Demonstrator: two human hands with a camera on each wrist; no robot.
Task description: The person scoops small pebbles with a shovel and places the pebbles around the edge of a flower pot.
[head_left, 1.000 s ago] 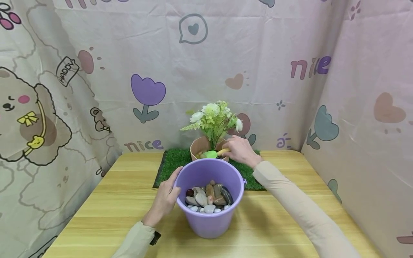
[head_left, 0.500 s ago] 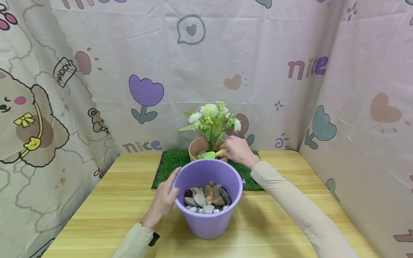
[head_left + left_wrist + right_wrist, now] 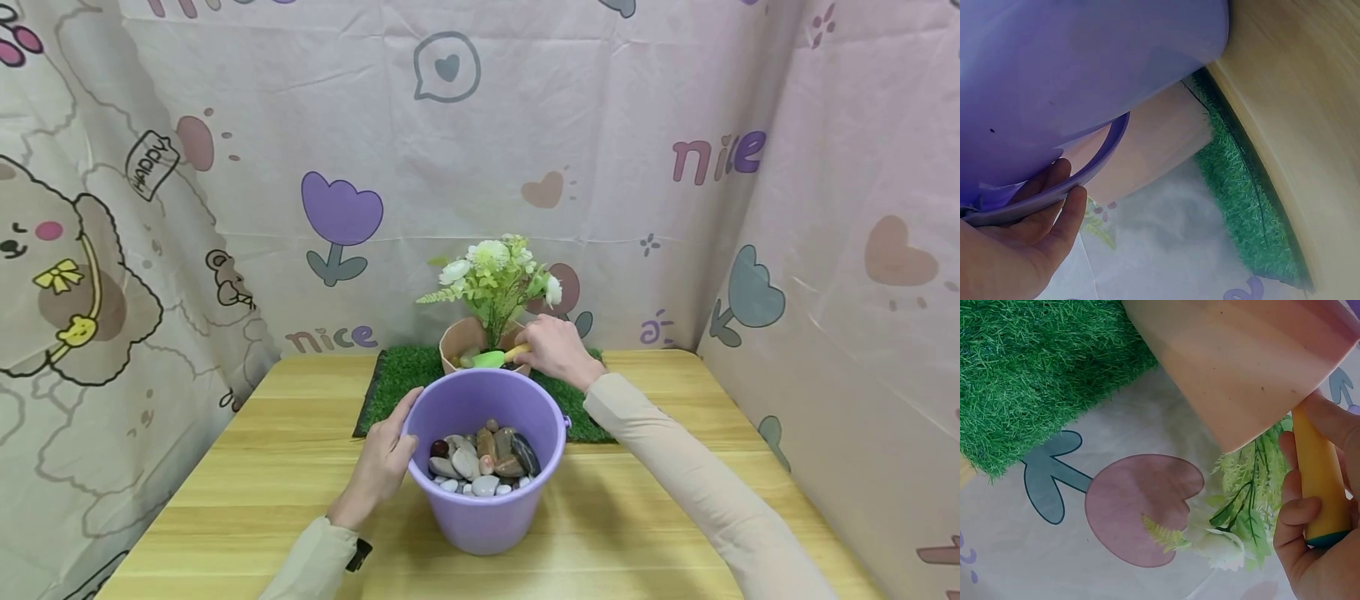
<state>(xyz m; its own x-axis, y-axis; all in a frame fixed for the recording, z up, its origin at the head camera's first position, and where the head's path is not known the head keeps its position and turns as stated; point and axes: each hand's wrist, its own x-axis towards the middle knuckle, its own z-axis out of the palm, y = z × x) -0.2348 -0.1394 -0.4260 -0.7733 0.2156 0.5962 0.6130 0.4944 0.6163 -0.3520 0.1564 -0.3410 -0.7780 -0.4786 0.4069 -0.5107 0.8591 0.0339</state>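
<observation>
A purple bucket (image 3: pixel 487 525) stands on the table, holding large smooth stones (image 3: pixel 465 464) over small white pebbles. My left hand (image 3: pixel 381 458) grips its left side at the rim; in the left wrist view the fingers also curl around the bucket's handle (image 3: pixel 1113 140). Beyond the bucket, my right hand (image 3: pixel 558 350) holds a small trowel (image 3: pixel 490 359) by its yellow handle (image 3: pixel 1321 475). The trowel's green blade is inside a peach plant pot (image 3: pixel 459 340), over some stones. White flowers with green leaves (image 3: pixel 491 267) rise from the pot. The bucket hides the pot's lower part.
Under the pot lies a green artificial grass mat (image 3: pixel 405 379) on the wooden table (image 3: pixel 285 475). A printed cloth (image 3: pixel 630 108) hangs behind the table and along both sides.
The trowel's green blade shifts a little inside the pot, reaching left half a second ago and drawn back slightly now. Both hands keep their grips and the bucket stays put.
</observation>
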